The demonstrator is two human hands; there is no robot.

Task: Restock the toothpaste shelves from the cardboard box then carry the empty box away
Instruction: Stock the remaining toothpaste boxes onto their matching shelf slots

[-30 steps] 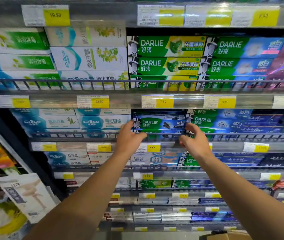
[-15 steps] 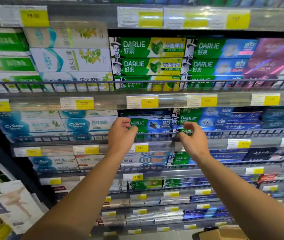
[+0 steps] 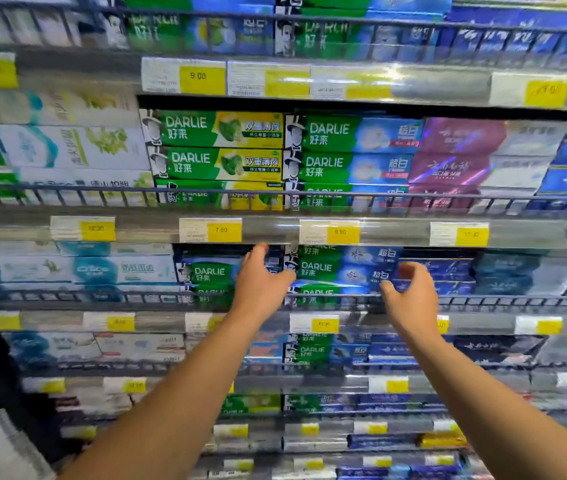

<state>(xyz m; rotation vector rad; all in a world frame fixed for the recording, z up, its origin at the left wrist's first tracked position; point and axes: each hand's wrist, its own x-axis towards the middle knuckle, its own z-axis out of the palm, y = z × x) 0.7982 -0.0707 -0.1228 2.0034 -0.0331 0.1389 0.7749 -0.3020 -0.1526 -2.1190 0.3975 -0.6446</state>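
Both my arms reach up to the shelf row under the 7.50 and 9.00 price tags. My left hand (image 3: pixel 260 285) lies with straight fingers against a stack of blue-green Darlie toothpaste boxes (image 3: pixel 210 273). My right hand (image 3: pixel 410 293) hovers with loosely curved fingers at the right end of the neighbouring Darlie stack (image 3: pixel 339 270) and holds nothing. A wire rail (image 3: pixel 482 300) runs along the front of that shelf. The cardboard box is out of view.
Above hangs a fuller shelf with green-yellow Darlie boxes (image 3: pixel 219 147) and green-blue ones (image 3: pixel 351 150). White toothpaste boxes (image 3: pixel 77 147) fill the left, purple and blue boxes (image 3: pixel 455 157) the right. Lower shelves with yellow price tags (image 3: pixel 325 324) run down below my arms.
The view has tilted upward and shifted, so the cardboard box at the bottom edge is gone. Both hands have opened from a loose curl and spread further apart along the same shelf.
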